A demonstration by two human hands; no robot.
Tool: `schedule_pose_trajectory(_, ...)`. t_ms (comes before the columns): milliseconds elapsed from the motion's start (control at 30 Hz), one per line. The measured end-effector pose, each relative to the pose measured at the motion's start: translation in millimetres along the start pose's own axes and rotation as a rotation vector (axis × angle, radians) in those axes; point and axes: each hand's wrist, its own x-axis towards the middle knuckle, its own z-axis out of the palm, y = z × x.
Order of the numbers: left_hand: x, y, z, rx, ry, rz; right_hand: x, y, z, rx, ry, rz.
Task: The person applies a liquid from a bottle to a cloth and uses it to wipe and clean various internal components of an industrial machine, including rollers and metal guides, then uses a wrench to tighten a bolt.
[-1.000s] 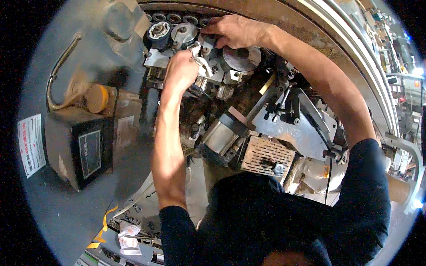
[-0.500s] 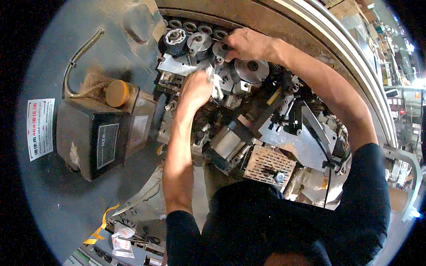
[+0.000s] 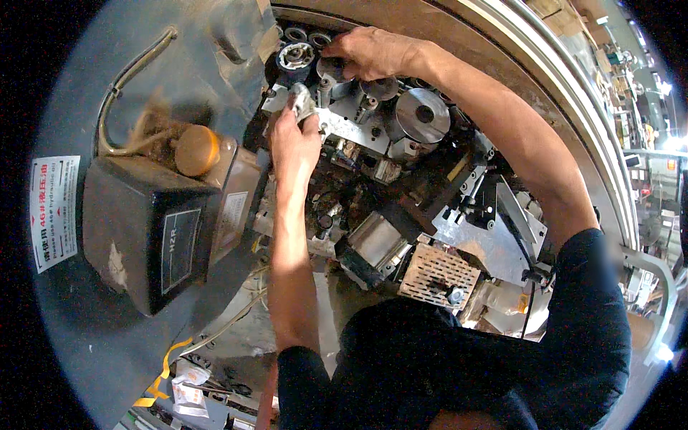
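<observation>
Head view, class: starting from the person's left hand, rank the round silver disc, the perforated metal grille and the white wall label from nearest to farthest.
Measured from the left hand:
1. Round silver disc, to its right on the machine.
2. Perforated metal grille, lower right, near the person's chest.
3. White wall label, far left on the grey panel.

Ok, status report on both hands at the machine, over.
Left hand grips a grey rag against the metal plate. Right hand rests on a dark roller. Nothing blocking either.
</observation>
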Motion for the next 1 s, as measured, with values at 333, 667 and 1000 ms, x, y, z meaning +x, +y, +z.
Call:
schedule_pose_trajectory(333, 54, -5, 2, -0.05, -0.424, -0.106, -3, -10, -1, -0.121, -0.039, -0.007)
schedule_pose_trajectory(667, 60, -16, 9, 0.081, -0.392, -0.064, -5, 1, 15, -0.041, 0.286, -0.312)
schedule_pose_trajectory(1000, 50, -20, 19, 0.062, -0.293, -0.034, -3, 3, 18, -0.068, 0.026, -0.047)
